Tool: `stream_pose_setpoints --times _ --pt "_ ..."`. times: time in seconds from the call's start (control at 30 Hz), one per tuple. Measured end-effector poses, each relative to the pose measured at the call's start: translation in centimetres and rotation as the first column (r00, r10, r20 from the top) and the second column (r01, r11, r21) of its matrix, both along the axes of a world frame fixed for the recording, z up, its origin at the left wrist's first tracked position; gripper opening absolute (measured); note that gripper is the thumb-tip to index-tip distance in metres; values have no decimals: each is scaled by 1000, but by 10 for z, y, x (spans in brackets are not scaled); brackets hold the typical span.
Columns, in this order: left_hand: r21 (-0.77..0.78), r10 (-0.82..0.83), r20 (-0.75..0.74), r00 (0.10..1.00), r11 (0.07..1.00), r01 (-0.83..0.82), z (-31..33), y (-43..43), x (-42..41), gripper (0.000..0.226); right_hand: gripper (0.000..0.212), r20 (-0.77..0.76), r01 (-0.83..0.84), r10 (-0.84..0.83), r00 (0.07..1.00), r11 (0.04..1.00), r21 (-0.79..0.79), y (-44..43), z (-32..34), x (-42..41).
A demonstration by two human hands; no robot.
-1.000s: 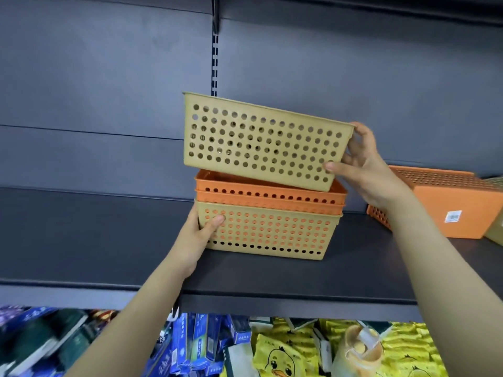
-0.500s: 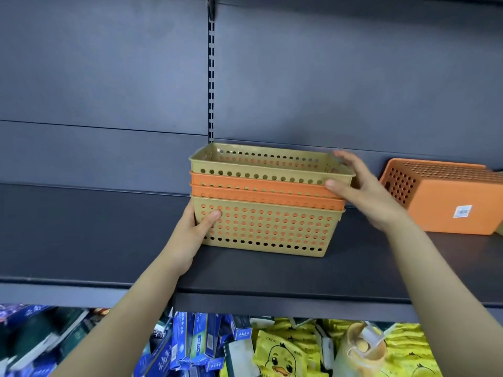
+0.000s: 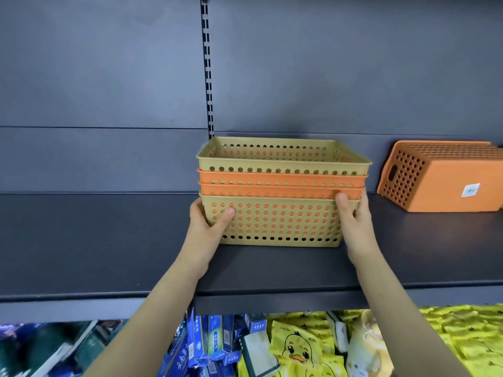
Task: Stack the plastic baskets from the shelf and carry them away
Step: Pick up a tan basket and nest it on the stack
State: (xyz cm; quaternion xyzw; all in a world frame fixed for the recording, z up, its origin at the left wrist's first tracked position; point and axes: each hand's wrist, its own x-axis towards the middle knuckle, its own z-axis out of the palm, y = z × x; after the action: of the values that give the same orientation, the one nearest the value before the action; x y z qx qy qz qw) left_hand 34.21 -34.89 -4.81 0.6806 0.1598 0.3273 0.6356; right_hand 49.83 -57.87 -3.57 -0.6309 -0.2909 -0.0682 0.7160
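Note:
A nested stack of perforated plastic baskets point(image 3: 280, 219) stands on the dark shelf point(image 3: 109, 240): a tan one at the bottom, two orange ones in the middle, a tan one point(image 3: 283, 165) on top. My left hand point(image 3: 206, 227) grips the stack's lower left corner, thumb on the front face. On the right end my right hand point(image 3: 353, 221) clasps the bottom basket, its thumb reaching up to the orange rim. The stack rests on the shelf.
An orange basket point(image 3: 446, 180) lies upside down on the shelf to the right, with a white label on its side. A slotted upright point(image 3: 207, 77) runs up the back panel. Below the shelf lie blue boxes point(image 3: 209, 344) and yellow duck packets point(image 3: 299, 349).
The tan basket that my right hand held above the stack has dropped into it. My right hand then slid from the top rim down to the stack's right end.

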Motion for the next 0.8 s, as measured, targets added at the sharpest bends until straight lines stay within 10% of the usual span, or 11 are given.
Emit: stream_pose_setpoints --times 0.3,0.5,0.63,0.8 --pt "81 104 -3 995 991 -104 -1 -8 -4 41 28 -44 105 -109 993 992 -75 -10 -4 -4" --pt "313 -76 -225 971 939 145 0 -20 0 43 57 -12 359 -363 932 926 -112 -42 -5 15" --pt "595 206 -104 973 797 -106 -1 -69 -4 24 56 40 369 -367 929 920 -130 -78 -2 36" --pt "530 -63 -52 997 844 81 13 -183 45 30 49 157 410 -397 904 909 -67 -147 11 69"
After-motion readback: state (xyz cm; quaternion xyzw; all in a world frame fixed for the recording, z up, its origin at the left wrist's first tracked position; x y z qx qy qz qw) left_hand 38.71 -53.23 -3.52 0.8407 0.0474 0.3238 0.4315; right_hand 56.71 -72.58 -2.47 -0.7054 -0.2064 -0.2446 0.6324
